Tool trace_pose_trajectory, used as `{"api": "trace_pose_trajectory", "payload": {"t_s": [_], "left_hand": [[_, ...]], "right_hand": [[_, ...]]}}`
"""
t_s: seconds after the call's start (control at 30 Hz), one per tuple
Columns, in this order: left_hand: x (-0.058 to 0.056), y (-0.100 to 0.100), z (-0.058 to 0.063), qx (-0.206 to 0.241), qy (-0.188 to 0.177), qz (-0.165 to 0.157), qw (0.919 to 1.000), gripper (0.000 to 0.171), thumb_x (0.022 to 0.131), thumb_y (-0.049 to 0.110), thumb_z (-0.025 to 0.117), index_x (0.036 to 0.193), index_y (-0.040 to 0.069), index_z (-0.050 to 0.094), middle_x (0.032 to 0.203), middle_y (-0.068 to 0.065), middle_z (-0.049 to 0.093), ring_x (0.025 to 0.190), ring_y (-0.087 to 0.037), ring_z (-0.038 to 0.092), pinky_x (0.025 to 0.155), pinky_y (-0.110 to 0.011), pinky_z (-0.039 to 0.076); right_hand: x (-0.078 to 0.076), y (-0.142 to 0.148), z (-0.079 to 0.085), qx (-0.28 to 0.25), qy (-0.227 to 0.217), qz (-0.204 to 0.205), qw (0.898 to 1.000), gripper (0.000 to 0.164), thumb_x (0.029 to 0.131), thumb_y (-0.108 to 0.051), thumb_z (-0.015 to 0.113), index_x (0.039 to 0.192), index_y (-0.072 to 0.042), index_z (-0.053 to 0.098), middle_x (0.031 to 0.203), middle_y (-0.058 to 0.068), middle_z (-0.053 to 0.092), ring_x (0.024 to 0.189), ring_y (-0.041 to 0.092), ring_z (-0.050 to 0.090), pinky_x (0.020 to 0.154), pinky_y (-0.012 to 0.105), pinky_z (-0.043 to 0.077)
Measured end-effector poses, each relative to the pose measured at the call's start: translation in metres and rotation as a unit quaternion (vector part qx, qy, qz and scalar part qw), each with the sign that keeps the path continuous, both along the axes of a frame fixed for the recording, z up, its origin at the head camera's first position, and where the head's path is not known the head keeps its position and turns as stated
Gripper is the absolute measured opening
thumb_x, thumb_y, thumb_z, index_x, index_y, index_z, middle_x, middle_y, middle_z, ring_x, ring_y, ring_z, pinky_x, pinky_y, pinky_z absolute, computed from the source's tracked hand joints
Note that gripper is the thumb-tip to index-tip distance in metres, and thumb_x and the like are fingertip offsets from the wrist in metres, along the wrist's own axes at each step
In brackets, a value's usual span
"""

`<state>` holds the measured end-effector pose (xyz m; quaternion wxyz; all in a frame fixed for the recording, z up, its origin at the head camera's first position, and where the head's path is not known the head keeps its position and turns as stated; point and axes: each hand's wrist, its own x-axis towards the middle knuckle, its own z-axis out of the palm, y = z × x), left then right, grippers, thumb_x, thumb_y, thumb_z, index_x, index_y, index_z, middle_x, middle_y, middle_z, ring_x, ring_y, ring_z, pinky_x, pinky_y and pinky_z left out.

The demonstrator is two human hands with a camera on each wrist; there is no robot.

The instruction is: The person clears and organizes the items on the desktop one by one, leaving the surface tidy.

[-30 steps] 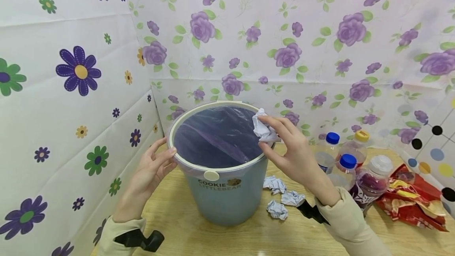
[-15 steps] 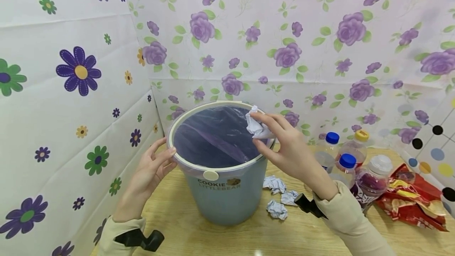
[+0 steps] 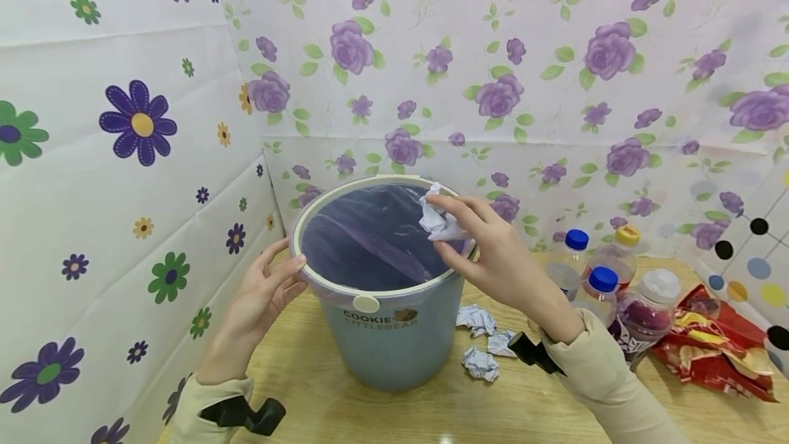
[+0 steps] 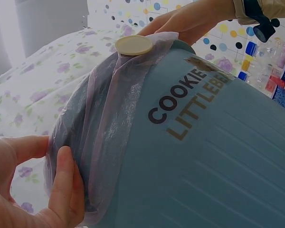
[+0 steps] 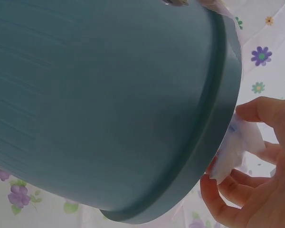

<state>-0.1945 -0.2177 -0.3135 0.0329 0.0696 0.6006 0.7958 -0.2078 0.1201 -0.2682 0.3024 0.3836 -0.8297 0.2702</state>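
Observation:
A blue trash can (image 3: 394, 348) with a cream rim stands upright, lined with a thin purple-tinted bag (image 3: 370, 245) folded over its edge. At its left side, my left hand (image 3: 261, 300) holds the rim, thumb on the edge and fingers against the bag outside, as the left wrist view shows. My right hand (image 3: 496, 252) pinches a crumpled paper ball (image 3: 436, 216) between thumb and fingers, over the right part of the opening. In the right wrist view the can's wall hides part of that paper (image 5: 232, 152).
Right of the can lie three more crumpled paper balls (image 3: 481, 364) on the wooden table (image 3: 394, 416). Several plastic bottles (image 3: 647, 314) stand farther right, beside a red snack bag (image 3: 718, 348). Flower-patterned sheets (image 3: 431, 108) close off the back and left.
My right hand has moved left with the paper ball, from above the can's right rim to farther over the opening. The left hand stays at the rim.

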Motion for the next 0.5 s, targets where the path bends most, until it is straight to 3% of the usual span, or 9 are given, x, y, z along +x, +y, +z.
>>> {"api": "trace_pose_trajectory", "payload": {"t_s": [0.2, 0.5], "left_hand": [[0.0, 0.0, -0.001, -0.006, -0.001, 0.002, 1.0, 0.062, 0.095, 0.009, 0.055, 0.146, 0.007, 0.021, 0.089, 0.005, 0.066, 0.077, -0.003, 0.063, 0.075, -0.015, 0.054], [-0.001, 0.0, -0.001, -0.002, -0.006, 0.007, 1.0, 0.06, 0.095, 0.01, 0.056, 0.145, 0.009, 0.023, 0.09, 0.004, 0.066, 0.076, -0.004, 0.063, 0.074, -0.015, 0.054]], "right_hand": [[-0.001, -0.001, -0.002, 0.002, -0.003, 0.009, 1.0, 0.062, 0.089, -0.016, 0.069, 0.144, -0.016, 0.041, 0.138, 0.013, 0.045, 0.096, 0.015, 0.056, 0.054, 0.022, 0.042], [-0.005, 0.006, -0.012, -0.065, 0.031, 0.021, 0.997, 0.057, 0.084, -0.003, 0.07, 0.137, -0.01, 0.05, 0.131, 0.013, 0.052, 0.094, 0.018, 0.058, 0.074, 0.035, 0.05]]}}
